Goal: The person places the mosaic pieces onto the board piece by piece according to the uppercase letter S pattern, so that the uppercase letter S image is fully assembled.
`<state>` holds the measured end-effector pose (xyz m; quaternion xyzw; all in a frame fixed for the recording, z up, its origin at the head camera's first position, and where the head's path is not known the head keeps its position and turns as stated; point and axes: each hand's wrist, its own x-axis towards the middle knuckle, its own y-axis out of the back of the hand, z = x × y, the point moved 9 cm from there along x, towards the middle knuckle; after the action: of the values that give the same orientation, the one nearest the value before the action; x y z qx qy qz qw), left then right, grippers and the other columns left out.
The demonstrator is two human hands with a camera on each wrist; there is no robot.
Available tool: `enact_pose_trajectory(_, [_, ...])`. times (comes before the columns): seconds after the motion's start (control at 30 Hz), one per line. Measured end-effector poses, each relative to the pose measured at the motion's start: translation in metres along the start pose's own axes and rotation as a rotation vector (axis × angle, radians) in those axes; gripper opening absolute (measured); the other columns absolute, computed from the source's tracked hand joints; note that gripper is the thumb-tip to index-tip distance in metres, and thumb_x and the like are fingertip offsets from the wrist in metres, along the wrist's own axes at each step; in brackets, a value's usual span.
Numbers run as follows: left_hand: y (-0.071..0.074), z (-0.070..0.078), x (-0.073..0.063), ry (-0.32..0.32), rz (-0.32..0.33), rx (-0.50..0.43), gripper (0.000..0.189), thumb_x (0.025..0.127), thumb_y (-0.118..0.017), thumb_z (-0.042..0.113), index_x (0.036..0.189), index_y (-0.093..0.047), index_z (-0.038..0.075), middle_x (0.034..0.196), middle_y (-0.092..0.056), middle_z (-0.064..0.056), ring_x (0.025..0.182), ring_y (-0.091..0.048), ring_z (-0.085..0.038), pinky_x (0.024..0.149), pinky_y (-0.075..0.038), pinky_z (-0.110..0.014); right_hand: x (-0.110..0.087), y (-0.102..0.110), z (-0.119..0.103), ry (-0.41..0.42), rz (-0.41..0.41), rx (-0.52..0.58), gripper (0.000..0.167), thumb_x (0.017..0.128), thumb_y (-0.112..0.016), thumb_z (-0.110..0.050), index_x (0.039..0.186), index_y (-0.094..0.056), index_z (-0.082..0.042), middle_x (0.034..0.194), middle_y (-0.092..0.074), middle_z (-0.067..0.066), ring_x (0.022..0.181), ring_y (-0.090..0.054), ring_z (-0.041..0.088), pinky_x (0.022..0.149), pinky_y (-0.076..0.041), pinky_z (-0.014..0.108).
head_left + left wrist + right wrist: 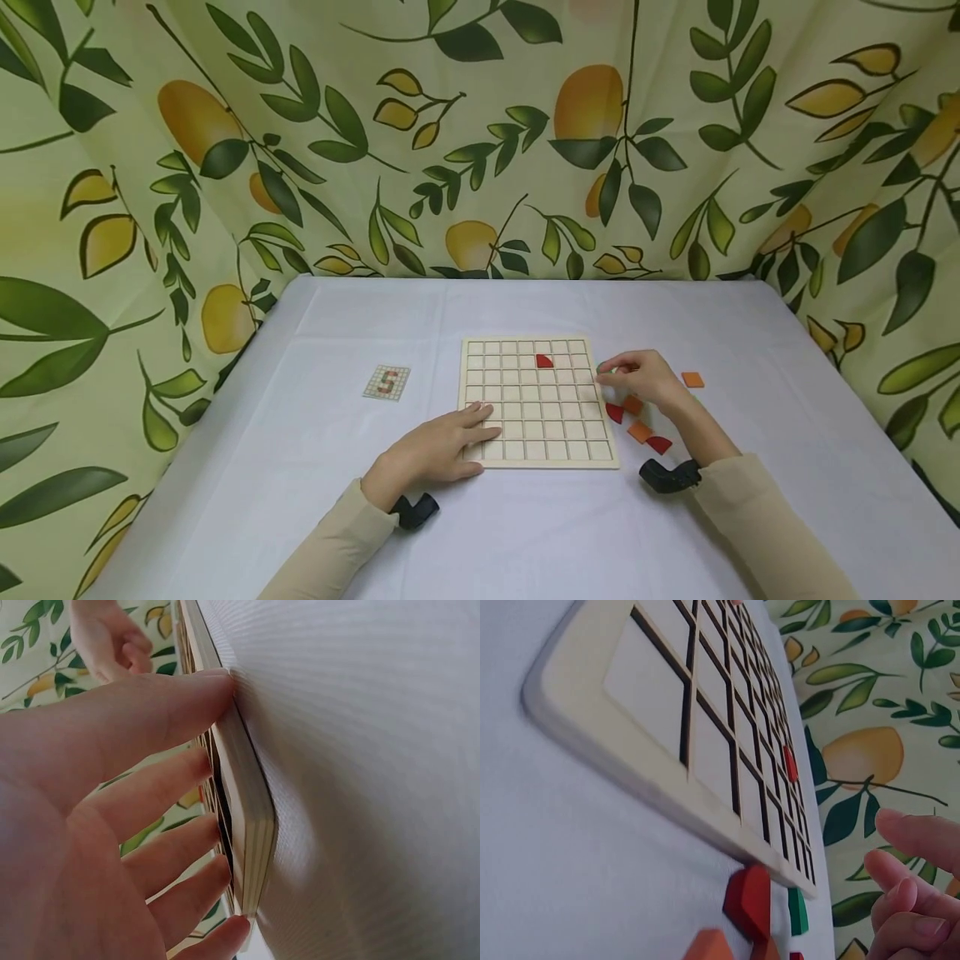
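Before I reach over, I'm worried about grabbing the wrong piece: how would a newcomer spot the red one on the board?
On the white table, find the pale grid board where the left hand rests. Toward its far edge, right of centre, lies a small red piece. It alone sits on the grid; the other red pieces lie off its right side.

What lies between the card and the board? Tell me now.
Bare white cloth alone lies between the card and the board in the head view; the left hand rests nearer the person.
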<state>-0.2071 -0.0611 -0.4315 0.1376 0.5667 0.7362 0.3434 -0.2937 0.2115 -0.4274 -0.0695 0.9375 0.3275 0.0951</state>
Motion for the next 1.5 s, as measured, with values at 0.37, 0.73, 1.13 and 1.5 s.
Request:
enact_pose_trajectory(0.37, [-0.001,0.001,0.0,-0.005,-0.014,0.004,0.054,0.091,-0.063,0.032,0.142,-0.049,0.02,0.159,-0.033,-0.005,0.149,-0.029,-0.024,0.12,-0.034,-0.043,-0.009,0.03,0.031,-0.027,0.04,-0.055,0.042,0.086,-0.07,-0.03,0.114,-0.066,0.001,0.078,-0.058,0.0,0.079,-0.048,0.016,0.062,-0.04,0.023])
enact_pose_trajectory(0.73, [-0.001,0.001,0.001,-0.055,-0.026,0.03,0.052,0.091,-0.064,0.031,0.141,-0.051,0.021,0.158,-0.035,-0.007,0.149,-0.031,-0.026,0.118,-0.036,-0.043,-0.02,0.06,0.061,0.017,0.044,-0.132,0.049,0.089,-0.068,-0.033,0.12,-0.062,0.004,0.079,-0.051,0.001,0.073,-0.045,0.011,0.056,-0.041,0.02])
enact_pose_trajectory(1.13, [-0.001,0.001,-0.001,-0.07,-0.039,0.021,0.051,0.092,-0.063,0.028,0.141,-0.051,0.022,0.158,-0.034,-0.008,0.149,-0.03,-0.029,0.119,-0.034,-0.046,-0.014,0.085,0.085,0.027,-0.002,-0.146,0.051,0.089,-0.068,-0.031,0.122,-0.059,0.006,0.083,-0.056,-0.007,0.07,-0.047,0.005,0.058,-0.046,0.019])
enact_pose_trajectory(1.5, [-0.003,-0.001,-0.001,-0.05,-0.048,-0.011,0.05,0.093,-0.061,0.027,0.142,-0.05,0.022,0.16,-0.031,-0.007,0.15,-0.025,-0.029,0.121,-0.031,-0.047,-0.006,0.099,0.107,-0.027,-0.043,-0.106,0.055,0.088,-0.069,-0.023,0.128,-0.052,0.011,0.073,-0.048,-0.01,0.063,-0.043,0.007,0.054,-0.039,0.022])
